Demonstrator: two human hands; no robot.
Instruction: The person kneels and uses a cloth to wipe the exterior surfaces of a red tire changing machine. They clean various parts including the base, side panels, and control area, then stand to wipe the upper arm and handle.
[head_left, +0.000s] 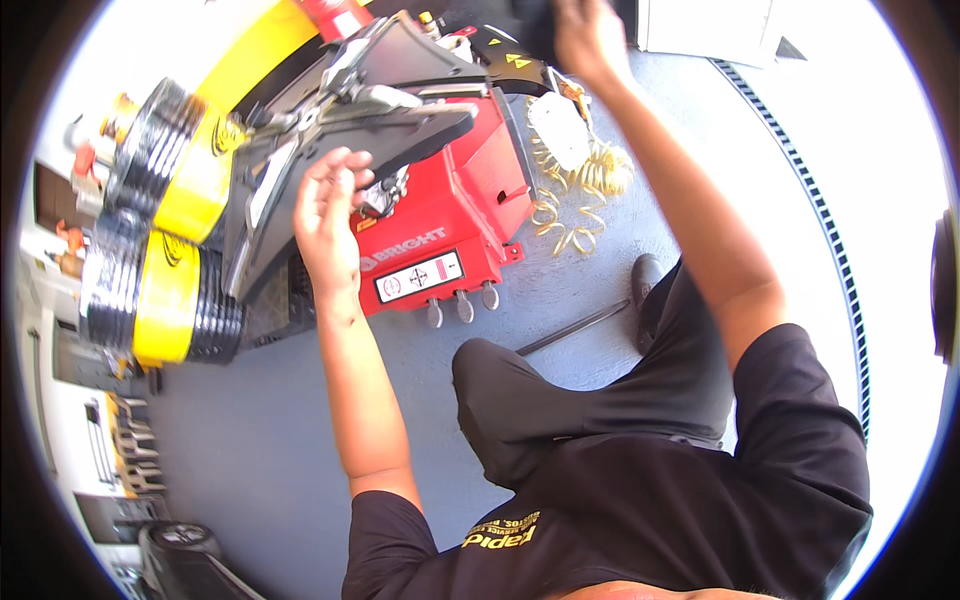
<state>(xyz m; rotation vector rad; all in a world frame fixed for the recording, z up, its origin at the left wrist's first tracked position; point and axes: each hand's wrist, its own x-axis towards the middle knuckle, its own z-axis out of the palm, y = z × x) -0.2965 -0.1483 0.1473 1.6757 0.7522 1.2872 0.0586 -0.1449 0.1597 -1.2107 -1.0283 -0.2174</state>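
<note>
My left hand (334, 202) is raised beside the grey turntable (420, 139) of a red tire changer (442, 217), its fingers loosely curled with nothing between them. The turntable carries metal clamps (382, 96). Three foot pedals (465, 306) stick out from the machine's base, below a panel with pictograms. At the top edge of the view, my right hand (592, 37) is blurred and partly cut off. It is against or in front of a dark object (536, 30); whether it grips that object cannot be told. A coiled yellowish air hose (606, 169) lies on the floor below my right hand.
Tires in black and yellow wrapping (169, 296) are stacked left of the machine. A dark bar (574, 327) lies on the floor near my shoe (646, 281). A slotted floor drain (817, 217) curves along the right. A dark vehicle (180, 555) shows at lower left.
</note>
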